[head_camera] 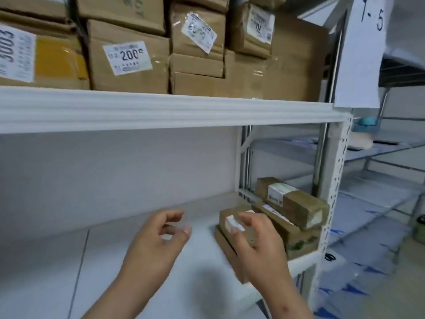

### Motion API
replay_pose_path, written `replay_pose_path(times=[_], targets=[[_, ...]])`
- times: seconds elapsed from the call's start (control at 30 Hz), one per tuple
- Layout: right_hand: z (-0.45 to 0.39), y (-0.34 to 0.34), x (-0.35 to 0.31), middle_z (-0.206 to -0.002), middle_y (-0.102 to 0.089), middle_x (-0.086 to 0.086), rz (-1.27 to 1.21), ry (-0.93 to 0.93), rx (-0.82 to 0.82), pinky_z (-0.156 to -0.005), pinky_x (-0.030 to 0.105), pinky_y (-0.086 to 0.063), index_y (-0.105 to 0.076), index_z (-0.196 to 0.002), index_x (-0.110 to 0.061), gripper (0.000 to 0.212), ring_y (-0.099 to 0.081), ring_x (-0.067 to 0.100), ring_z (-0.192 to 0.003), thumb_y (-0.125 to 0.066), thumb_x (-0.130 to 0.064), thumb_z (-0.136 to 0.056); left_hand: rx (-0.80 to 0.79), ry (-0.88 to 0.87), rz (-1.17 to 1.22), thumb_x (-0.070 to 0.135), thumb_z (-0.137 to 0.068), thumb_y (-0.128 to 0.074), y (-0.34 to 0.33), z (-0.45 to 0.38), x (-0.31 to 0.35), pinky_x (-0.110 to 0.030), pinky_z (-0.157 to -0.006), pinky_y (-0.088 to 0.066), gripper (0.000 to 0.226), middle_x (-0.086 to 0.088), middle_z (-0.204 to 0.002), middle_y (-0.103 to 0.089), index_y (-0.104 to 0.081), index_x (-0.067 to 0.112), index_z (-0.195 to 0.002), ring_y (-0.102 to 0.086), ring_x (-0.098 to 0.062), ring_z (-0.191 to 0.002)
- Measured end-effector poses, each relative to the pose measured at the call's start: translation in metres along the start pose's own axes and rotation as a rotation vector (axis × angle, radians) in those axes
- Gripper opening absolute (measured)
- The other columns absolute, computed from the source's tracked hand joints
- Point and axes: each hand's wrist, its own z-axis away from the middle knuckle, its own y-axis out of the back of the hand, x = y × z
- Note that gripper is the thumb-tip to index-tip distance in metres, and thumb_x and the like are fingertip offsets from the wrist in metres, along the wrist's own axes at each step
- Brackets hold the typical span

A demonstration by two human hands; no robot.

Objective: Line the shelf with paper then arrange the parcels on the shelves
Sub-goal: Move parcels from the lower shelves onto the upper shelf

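A white metal shelf (pixel 161 111) stands against a pale wall, its lower level lined with smooth white paper (pixel 128 261), with more racking to the right. Brown taped cardboard parcels (pixel 296 203) with white labels are stacked at the paper's right end. The left hand (pixel 158 240) hovers loosely curled and empty; the right hand (pixel 259 242) reaches, fingers spread, just at a small parcel (pixel 230 221), gripping nothing.

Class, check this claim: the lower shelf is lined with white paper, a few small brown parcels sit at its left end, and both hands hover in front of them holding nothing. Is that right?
One detail is wrong. The head view shows the small brown parcels at the right end of the lower shelf, beside the perforated upright, not the left. The white paper lining and the empty left hand and right hand are as stated.
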Motion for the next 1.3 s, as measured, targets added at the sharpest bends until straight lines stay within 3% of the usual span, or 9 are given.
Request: replay_pose_path(times=[0.23, 0.43, 0.5, 0.63, 0.8, 0.97, 1.07, 1.23, 1.3], targets=[[-0.047, 0.067, 0.13, -0.126, -0.046, -0.003, 0.132, -0.292, 0.159, -0.092, 0.035, -0.044, -0.058, -0.122, -0.025, 0.031, -0.046, 0.012, -0.112, -0.062, -0.025, -0.091, -0.115, 0.313, 0.019, 0.03, -0.089, -0.065, -0.139, -0.016, -0.026, -0.012, -0.071, -0.04, 0.023, 0.019, -0.112, -0.062, -0.058, 0.036, -0.111, -0.061, 0.001, -0.099], [-0.096, 0.107, 0.197, -0.143, -0.035, 0.008, 0.049, -0.46, 0.369, -0.108, 0.052, -0.039, -0.044, -0.139, -0.02, 0.049, -0.045, 0.029, -0.127, -0.053, -0.041, -0.095, -0.079, 0.446, 0.098, 0.031, -0.093, -0.062, -0.199, -0.046, -0.026, -0.013, -0.071, -0.042, 0.045, 0.013, -0.132, -0.051, -0.048, 0.031, -0.136, -0.056, -0.008, -0.112], [-0.107, 0.111, 0.215, -0.146, -0.034, 0.008, 0.024, -0.502, 0.348, -0.109, 0.055, -0.037, -0.041, -0.142, -0.021, 0.059, -0.045, 0.031, -0.13, -0.047, -0.053, -0.094, -0.059, 0.485, 0.15, 0.031, -0.094, -0.061, -0.213, -0.053, -0.029, -0.019, -0.077, -0.044, 0.04, 0.013, -0.128, -0.054, -0.049, 0.033, -0.132, -0.057, -0.008, -0.108], [-0.118, 0.1, 0.231, -0.137, -0.048, 0.007, -0.027, -0.578, 0.25, -0.102, 0.056, -0.045, -0.042, -0.139, -0.022, 0.066, -0.05, 0.029, -0.123, -0.043, -0.066, -0.089, -0.05, 0.544, 0.258, 0.03, -0.095, -0.059, -0.232, -0.061, -0.041, -0.025, -0.077, -0.045, 0.015, 0.024, -0.101, -0.058, -0.051, 0.042, -0.1, -0.06, -0.004, -0.096], [-0.12, 0.089, 0.232, -0.114, -0.056, 0.001, -0.209, -0.703, 0.195, -0.085, 0.043, -0.049, -0.042, -0.133, -0.022, 0.069, -0.057, 0.021, -0.1, -0.062, -0.064, -0.081, -0.046, 0.653, 0.31, 0.041, -0.094, -0.058, -0.241, -0.06, -0.058, -0.035, -0.092, -0.043, 0.026, 0.021, -0.104, -0.059, -0.049, 0.039, -0.118, -0.058, -0.011, -0.102], [-0.123, 0.086, 0.229, -0.116, -0.053, 0.006, -0.289, -0.771, 0.082, -0.075, 0.041, -0.045, -0.055, -0.101, -0.025, 0.033, -0.054, 0.022, -0.094, -0.067, -0.048, -0.08, -0.08, 0.726, 0.327, 0.048, -0.093, -0.055, -0.243, -0.059, -0.068, -0.046, -0.106, -0.042, 0.046, 0.01, -0.124, -0.059, -0.045, 0.038, -0.137, -0.054, -0.019, -0.117], [-0.123, 0.083, 0.22, -0.111, -0.054, 0.005, -0.307, -0.728, 0.03, -0.067, 0.035, -0.043, -0.051, -0.108, -0.023, 0.034, -0.055, 0.021, -0.092, -0.066, -0.039, -0.081, -0.146, 0.65, 0.288, 0.042, -0.095, -0.054, -0.246, -0.058, -0.066, -0.038, -0.104, -0.041, 0.049, 0.019, -0.119, -0.06, -0.04, 0.043, -0.141, -0.056, -0.011, -0.114], [-0.119, 0.081, 0.203, -0.101, -0.055, -0.003, -0.397, -0.697, -0.05, -0.058, 0.028, -0.036, -0.045, -0.113, -0.023, 0.03, -0.052, 0.012, -0.084, -0.062, -0.024, -0.088, -0.212, 0.514, 0.127, 0.044, -0.096, -0.048, -0.253, -0.057, -0.071, -0.021, -0.098, -0.04, 0.065, 0.016, -0.141, -0.048, -0.013, 0.044, -0.152, -0.05, -0.006, -0.12], [-0.121, 0.083, 0.196, -0.1, -0.054, -0.003, -0.448, -0.69, -0.065, -0.058, 0.028, -0.035, -0.043, -0.115, -0.023, 0.033, -0.052, 0.012, -0.084, -0.062, -0.021, -0.088, -0.238, 0.469, 0.113, 0.044, -0.097, -0.046, -0.254, -0.057, -0.072, -0.006, -0.089, -0.04, 0.068, 0.017, -0.145, -0.045, -0.007, 0.045, -0.152, -0.05, -0.003, -0.123]])
